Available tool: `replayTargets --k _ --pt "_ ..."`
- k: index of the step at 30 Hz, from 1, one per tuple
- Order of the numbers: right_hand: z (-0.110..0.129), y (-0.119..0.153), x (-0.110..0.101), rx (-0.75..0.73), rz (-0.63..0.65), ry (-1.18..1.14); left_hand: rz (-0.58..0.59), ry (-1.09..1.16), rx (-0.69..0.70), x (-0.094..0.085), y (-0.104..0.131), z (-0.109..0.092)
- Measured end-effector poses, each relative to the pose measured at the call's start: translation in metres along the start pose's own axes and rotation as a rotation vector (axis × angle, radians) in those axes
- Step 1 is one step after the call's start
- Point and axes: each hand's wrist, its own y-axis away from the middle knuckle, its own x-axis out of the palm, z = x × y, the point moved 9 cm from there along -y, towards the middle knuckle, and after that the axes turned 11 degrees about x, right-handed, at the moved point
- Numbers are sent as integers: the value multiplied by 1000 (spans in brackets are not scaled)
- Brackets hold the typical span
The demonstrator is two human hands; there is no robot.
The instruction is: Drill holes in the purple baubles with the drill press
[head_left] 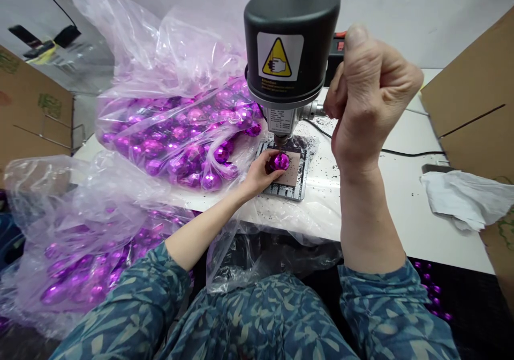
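Observation:
My left hand (260, 176) pinches a shiny purple faceted ball (281, 161) between thumb and fingers. The ball rests on a brown square board (292, 175), on the metal base (299, 193) of a small black bench drill press (291, 22). Just above the ball sits the chuck (280, 140); whether a bit touches the ball I cannot tell. My right hand (371, 81) is raised at the drill press's right side, its fist closed around the feed lever, which the fingers mostly hide. Near my left hand lies a see-through bag (160, 44) of purple balls (195, 154).
Dark shavings (321, 175) speckle the white table (385, 210). A second bag of balls (88, 274) stands low at left. White cloth (461, 199) lies at the right edge, near a black cable (413, 153). Cardboard boxes (474, 87) flank the table. More balls (436, 290) show below right.

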Motion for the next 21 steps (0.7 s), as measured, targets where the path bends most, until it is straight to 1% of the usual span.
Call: replayTargets --k 5,7,11,15,21 --pt "-5 0 0 -5 35 76 -20 30 1 2 0 1" --pt "-6 3 -2 -15 29 87 -20 49 -3 2 -1 2" --pt "-1 19 -9 -76 7 24 -13 67 -21 2 -1 3" --pt "0 36 -15 -157 -13 27 6 77 -27 2 -1 0" --pt "-4 48 -16 -258 -3 -15 16 99 -25 2 -1 -3"
